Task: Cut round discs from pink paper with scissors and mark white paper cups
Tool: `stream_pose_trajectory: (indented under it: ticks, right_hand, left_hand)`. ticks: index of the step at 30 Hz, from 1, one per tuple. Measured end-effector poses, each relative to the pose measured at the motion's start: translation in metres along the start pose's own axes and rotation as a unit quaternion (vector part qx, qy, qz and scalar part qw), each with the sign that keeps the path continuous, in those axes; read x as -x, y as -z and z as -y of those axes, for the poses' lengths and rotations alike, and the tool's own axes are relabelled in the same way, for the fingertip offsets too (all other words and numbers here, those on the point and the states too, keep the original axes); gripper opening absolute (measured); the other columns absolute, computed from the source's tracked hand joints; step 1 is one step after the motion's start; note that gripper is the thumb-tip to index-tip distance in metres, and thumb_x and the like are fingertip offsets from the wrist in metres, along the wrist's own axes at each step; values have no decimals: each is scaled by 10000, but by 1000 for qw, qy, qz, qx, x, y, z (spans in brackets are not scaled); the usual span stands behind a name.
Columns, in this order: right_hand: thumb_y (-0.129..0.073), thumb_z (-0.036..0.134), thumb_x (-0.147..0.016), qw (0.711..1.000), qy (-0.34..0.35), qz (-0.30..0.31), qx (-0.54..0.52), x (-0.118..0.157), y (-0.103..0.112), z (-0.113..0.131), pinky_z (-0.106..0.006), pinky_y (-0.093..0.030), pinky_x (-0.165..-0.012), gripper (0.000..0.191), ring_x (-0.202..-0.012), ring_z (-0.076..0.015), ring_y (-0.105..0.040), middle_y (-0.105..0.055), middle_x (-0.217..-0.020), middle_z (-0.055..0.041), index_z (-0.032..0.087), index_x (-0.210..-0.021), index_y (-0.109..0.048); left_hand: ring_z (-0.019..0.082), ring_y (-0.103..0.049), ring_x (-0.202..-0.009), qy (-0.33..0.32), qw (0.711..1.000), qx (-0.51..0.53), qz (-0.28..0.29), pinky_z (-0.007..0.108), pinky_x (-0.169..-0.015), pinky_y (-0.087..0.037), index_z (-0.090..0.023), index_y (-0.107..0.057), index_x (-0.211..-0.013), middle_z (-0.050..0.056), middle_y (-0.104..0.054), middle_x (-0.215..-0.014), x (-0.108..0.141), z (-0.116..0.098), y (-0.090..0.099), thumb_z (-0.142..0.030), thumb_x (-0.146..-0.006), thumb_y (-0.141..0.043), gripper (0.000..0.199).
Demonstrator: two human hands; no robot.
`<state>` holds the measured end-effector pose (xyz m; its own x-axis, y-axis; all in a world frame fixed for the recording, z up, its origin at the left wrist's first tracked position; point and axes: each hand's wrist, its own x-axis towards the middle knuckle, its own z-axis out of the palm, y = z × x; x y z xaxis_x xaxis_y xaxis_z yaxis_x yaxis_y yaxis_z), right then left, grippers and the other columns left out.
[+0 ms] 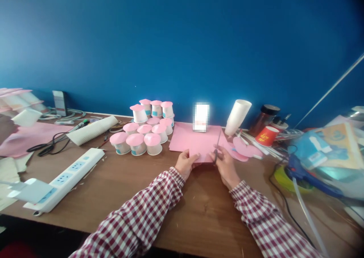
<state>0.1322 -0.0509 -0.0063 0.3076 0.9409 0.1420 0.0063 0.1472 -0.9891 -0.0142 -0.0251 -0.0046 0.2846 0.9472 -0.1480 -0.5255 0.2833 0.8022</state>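
Sheet of pink paper point(198, 147), one: upright or tilted not certain, in front of the person, its near edge between both hands. Left hand point(184, 164), one: fingers closed on the sheet's near left corner, thumb on top. Right hand point(226, 166), one: fingers wrapped about the handles of scissors point(218, 142), at the sheet's right side; the blades point away from the person, and whether they stand parted cannot be told. Sleeves point(133, 216), two: dark red and white check.

Stack of pink paper point(176, 139), one: flat on the desk point(196, 208), just beyond the held sheet and partly covered by it. Cut pink pieces point(245, 147), several: overlapping, right of the stack. Capped cups point(135, 141), a group: white, upside down or upright not certain, pink paper tops, in rows left of the stack. Nested white cups point(239, 113), one column: leaning, behind the cut pieces. Ridged white column point(93, 129), one: lying on its side, left of the capped cups. Red cup point(266, 136), one: tilted, right of the cut pieces, near a dark-lidded jar point(262, 118). Power strip point(74, 172), one: white, near left, adapter point(38, 190) plugged in. Blue tool point(303, 172), one: blurred, far right. Blue wall point(182, 41): behind everything.
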Motion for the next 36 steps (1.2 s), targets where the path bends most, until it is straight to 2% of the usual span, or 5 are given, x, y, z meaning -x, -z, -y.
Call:
stream_pose_trajectory:
  ticks: [9, 15, 20, 29, 36]
  right_hand:
    - [-621, 421, -758, 999, 19, 30, -17, 5, -3, 12, -256, -472, -624, 431, -734, -150, -571, -629, -801, -20, 203, -1120, -539]
    - [-691, 387, -689, 994, -16, 29, -107, 1, -2, 4, -256, -463, -588, 417, -698, -146, -572, -641, -841, -27, 188, -1038, -580]
    - [-741, 334, -649, 989, -57, 23, -134, 3, -3, 4, -211, -417, -539, 401, -656, -112, -539, -622, -796, 9, 205, -999, -596]
    - [-755, 367, -629, 983, -66, 6, -172, 1, -1, 12, -243, -446, -586, 371, -684, -126, -547, -606, -780, 12, 207, -941, -636]
    - [-773, 279, -594, 983, -86, 20, -160, -2, 3, 4, -194, -403, -498, 430, -622, -86, -510, -568, -800, 31, 228, -993, -623]
  left_hand:
    - [69, -463, -397, -1, 994, -108, 9, 190, -368, -360, -107, -601, -720, -25, -544, -505, -2, -3, 9, -247, -600, -725, 223]
    - [135, -606, -651, -27, 994, -104, 38, 242, -561, -488, -112, -602, -967, 62, -671, -822, 0, -4, 8, -217, -574, -753, 433]
    - [122, -575, -551, -12, 997, -82, -4, 234, -479, -463, -114, -594, -920, 40, -652, -728, 1, -4, 4, -253, -557, -764, 424]
    - [113, -568, -551, 11, 987, -155, 42, 225, -538, -451, -100, -648, -696, 34, -640, -633, 3, -13, 8, -191, -518, -774, 236]
    - [141, -599, -588, 36, 992, -117, 20, 255, -564, -481, -105, -656, -794, 46, -655, -669, 0, -14, 11, -183, -552, -758, 273]
